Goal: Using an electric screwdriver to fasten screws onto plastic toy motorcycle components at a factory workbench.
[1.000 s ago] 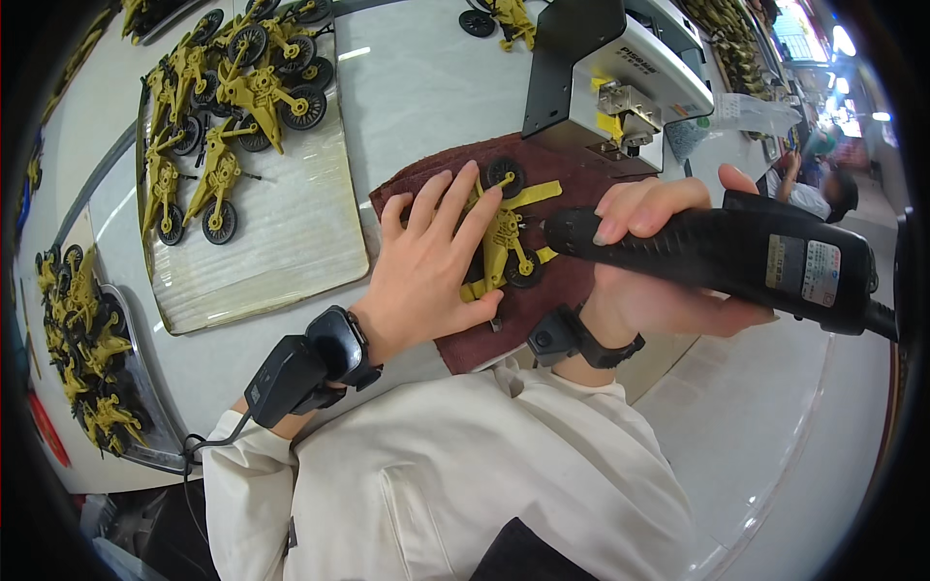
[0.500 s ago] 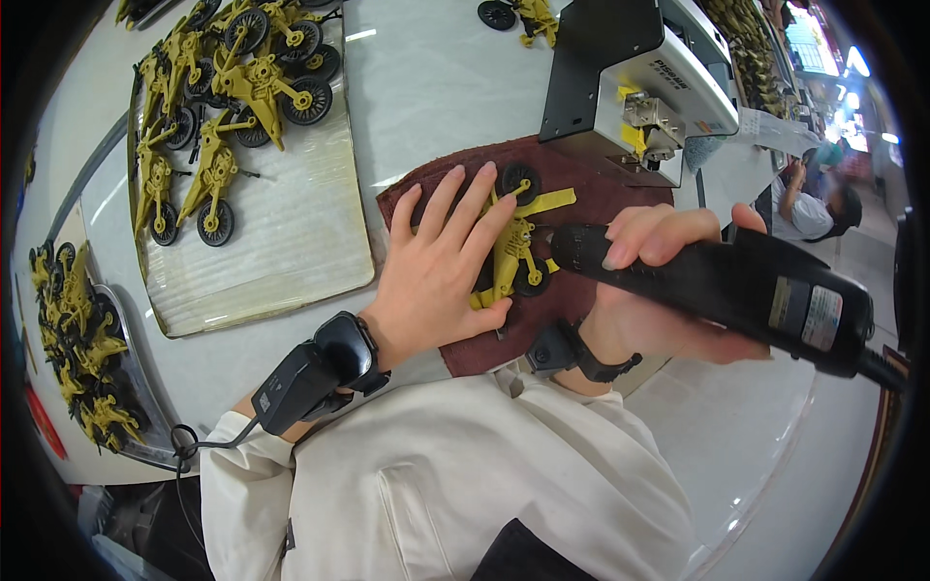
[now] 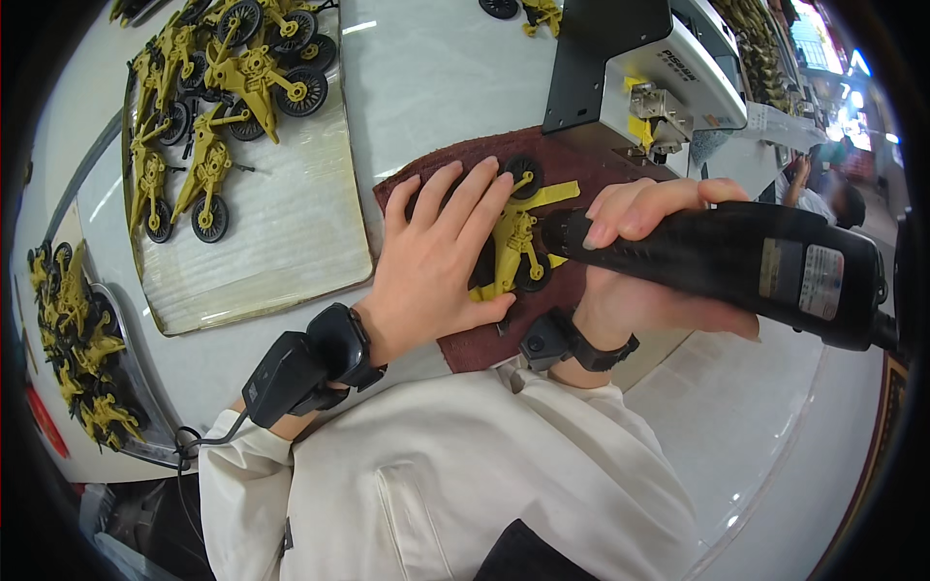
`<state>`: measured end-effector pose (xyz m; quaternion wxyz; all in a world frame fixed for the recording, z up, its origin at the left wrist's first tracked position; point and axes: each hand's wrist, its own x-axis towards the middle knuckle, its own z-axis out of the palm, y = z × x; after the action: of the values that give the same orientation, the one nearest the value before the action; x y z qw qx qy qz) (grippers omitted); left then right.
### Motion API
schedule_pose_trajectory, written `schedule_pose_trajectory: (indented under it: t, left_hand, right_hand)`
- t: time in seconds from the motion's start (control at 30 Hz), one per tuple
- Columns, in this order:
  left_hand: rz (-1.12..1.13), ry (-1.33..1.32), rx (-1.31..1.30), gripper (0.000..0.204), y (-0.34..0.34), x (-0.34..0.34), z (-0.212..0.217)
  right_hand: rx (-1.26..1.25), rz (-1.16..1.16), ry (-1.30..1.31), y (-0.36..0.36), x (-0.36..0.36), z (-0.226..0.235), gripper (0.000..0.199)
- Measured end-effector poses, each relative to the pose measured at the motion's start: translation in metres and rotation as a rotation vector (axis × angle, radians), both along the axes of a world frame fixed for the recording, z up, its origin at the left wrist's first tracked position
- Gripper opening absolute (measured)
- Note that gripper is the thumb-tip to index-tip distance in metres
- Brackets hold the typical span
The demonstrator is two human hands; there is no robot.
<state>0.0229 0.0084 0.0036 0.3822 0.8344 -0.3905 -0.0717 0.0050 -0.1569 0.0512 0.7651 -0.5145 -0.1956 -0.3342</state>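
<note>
My left hand lies spread over a yellow toy vehicle frame with black spoked wheels, its fingers stretched out across the far part and its thumb along the near side. Part of the toy is hidden under that hand. My right hand is wrapped round a black corded power screwdriver, tilted and pointing left. The tool's nose meets or nearly meets the yellow frame's right side; its bit does not show clearly. Under the toy lies a dark red cloth.
Similar yellow toys are piled on a padded tray at left. More fill a metal tray at the far left. A white-and-black machine with a metal fitting stands at the back right. Another person is beyond it.
The screwdriver's rear end has swung slightly nearer to me and its nose has shifted a little left. My left hand stays spread over the toy.
</note>
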Motion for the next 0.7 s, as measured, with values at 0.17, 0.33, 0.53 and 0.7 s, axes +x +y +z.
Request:
schedule_pose_trajectory:
  t: [0.17, 0.33, 0.53, 0.7]
  left_hand:
    - [-0.026, -0.015, 0.008, 0.092, 0.0, 0.006, 0.002]
    - [-0.02, -0.057, 0.016, 0.092, 0.001, 0.002, 0.001]
    - [-0.034, -0.058, 0.013, 0.091, 0.0, 0.003, 0.002]
    - [-0.023, -0.053, 0.009, 0.093, 0.004, 0.002, 0.003]
  right_hand:
    - [-0.089, -0.072, 0.074, -0.012, -0.011, 0.029, 0.102]
    - [-0.19, -0.627, -0.044, -0.06, 0.009, 0.079, 0.099]
    - [-0.215, -0.797, 0.207, -0.074, 0.039, 0.08, 0.091]
    - [-0.246, -0.696, 0.261, -0.066, 0.034, 0.076, 0.092]
